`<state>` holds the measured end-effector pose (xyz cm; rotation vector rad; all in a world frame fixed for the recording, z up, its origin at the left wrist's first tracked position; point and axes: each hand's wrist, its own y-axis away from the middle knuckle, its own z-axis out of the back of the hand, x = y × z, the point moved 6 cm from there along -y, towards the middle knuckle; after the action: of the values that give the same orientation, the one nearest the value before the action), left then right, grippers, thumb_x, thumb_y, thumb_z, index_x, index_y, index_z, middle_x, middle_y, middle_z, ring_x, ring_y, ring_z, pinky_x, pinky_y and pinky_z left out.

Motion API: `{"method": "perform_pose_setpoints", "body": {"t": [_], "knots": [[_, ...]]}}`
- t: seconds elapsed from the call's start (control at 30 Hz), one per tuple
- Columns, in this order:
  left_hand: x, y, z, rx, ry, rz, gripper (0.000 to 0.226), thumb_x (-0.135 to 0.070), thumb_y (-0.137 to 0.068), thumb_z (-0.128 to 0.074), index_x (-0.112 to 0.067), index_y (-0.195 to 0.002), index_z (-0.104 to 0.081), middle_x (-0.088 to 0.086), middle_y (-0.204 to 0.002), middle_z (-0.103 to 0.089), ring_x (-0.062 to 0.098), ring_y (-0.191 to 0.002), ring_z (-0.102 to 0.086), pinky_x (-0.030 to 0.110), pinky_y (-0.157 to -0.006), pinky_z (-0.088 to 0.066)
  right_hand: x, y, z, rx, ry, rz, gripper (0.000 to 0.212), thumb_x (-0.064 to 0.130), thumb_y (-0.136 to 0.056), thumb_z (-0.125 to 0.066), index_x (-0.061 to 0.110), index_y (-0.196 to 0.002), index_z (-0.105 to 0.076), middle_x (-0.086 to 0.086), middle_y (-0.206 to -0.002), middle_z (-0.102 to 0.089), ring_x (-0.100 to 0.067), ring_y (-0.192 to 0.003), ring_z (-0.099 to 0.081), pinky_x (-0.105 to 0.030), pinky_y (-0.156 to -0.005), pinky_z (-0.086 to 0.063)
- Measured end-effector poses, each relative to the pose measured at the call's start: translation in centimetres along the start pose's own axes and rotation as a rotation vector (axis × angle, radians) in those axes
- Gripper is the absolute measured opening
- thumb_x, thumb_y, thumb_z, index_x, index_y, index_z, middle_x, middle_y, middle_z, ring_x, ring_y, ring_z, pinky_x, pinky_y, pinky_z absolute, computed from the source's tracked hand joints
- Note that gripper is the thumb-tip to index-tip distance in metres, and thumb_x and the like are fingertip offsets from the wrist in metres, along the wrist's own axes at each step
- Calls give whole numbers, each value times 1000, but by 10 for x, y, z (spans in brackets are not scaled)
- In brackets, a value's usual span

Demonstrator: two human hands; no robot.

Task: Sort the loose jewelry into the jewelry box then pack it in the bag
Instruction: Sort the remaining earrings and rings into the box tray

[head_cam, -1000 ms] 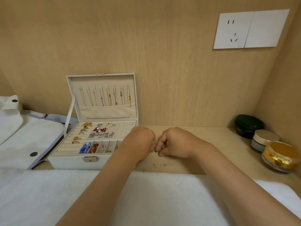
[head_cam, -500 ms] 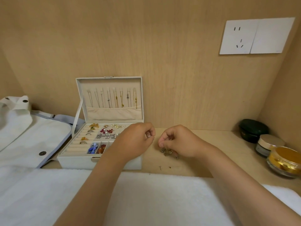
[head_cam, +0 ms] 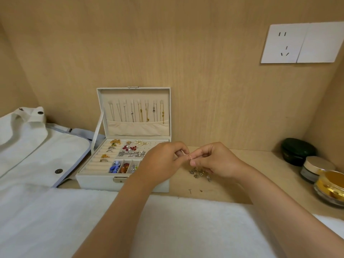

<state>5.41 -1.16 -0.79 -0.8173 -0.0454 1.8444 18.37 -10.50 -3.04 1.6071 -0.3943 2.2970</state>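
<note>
1. A white bag lies flat on the wooden shelf at far left.
2. Just beside it, the white jewelry box stands open, with chains hanging in its upright lid and sorted pieces in its trays.
3. The left hand hovers over the box's right front corner, fingers curled; whether they grip anything cannot be told.
4. The right hand pinches a thin earring between thumb and forefinger.
5. Loose jewelry lies heaped on the shelf under that hand, outside the box.
6. Three jars stand at far right.
</note>
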Motion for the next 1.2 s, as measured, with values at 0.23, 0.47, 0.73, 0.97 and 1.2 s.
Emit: {"method": "perform_pose_setpoints", "body": {"t": [0.23,0.47,0.73,0.97,1.2], "knots": [[-3,1,16,17,229,-8,14,-29,-89,-70,-38,-99,-75,-24,-86,-70,8,-81,-61,23,-77,-50,26,12,-5,34,-22,102,15,15,-92,-69,17,-80,-77,6,-62,-67,-14,-48,-37,-19,-43,-32],[15,5,43,-38,328,46,9,-24,-87,-73,-31,-82,-72,-21,-70,-63,3,-66,-53,22,-67,-49,52,3,-25,-14,-42,82,8,18,-88,-74,11,-86,-74,6,-62,-66,-15,-43,-44,-19,-39,-31],[43,-1,82,-171,322,91,6,-34,-85,-73,-33,-79,-71,-12,-78,-67,-3,-61,-51,29,-66,-47,88,-30,-45,-177,-23,297,11,4,-82,-78,2,-92,-77,-1,-61,-68,-11,-43,-53,-17,-41,-42],[68,-3,97,-158,420,169,3,-27,-85,-74,-27,-82,-75,-17,-73,-68,-7,-62,-56,23,-66,-47,100,-56,-65,-138,51,355,18,2,-75,-83,5,-92,-79,4,-68,-73,-1,-45,-54,-14,-50,-45],[103,4,106,-236,507,287,5,-26,-85,-75,-21,-86,-73,-13,-77,-74,-7,-65,-63,19,-70,-48,94,-85,-76,-207,111,331,6,12,-81,-80,12,-88,-80,8,-64,-71,-6,-47,-54,-23,-52,-48]]}}
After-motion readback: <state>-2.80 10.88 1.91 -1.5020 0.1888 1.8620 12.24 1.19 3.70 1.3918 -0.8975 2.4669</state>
